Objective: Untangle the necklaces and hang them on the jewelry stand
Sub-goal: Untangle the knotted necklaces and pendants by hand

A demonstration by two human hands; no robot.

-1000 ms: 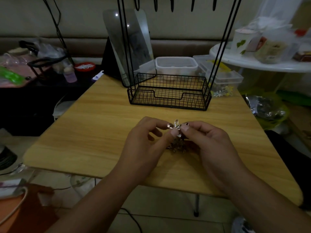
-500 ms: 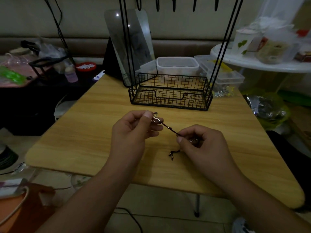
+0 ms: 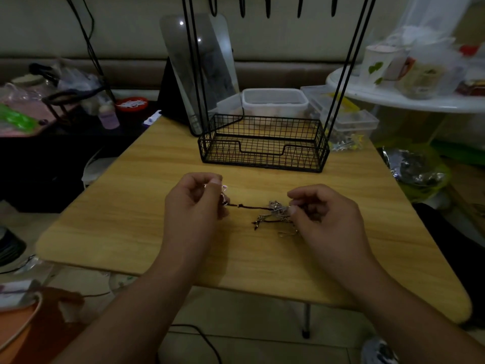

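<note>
Now, necklaces [image 3: 273, 210] stretched between hands, left hand [image 3: 194, 203] and right hand [image 3: 322, 214] pinching them

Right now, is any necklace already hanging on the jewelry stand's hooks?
No, the hooks at the top of the jewelry stand hang bare, and the tangled necklaces are between both hands over the table.

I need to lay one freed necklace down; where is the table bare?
Bare wood lies left of the left hand and between the hands and the black wire basket. It is crowded beside the right hand, around the tangled metal necklaces.
</note>
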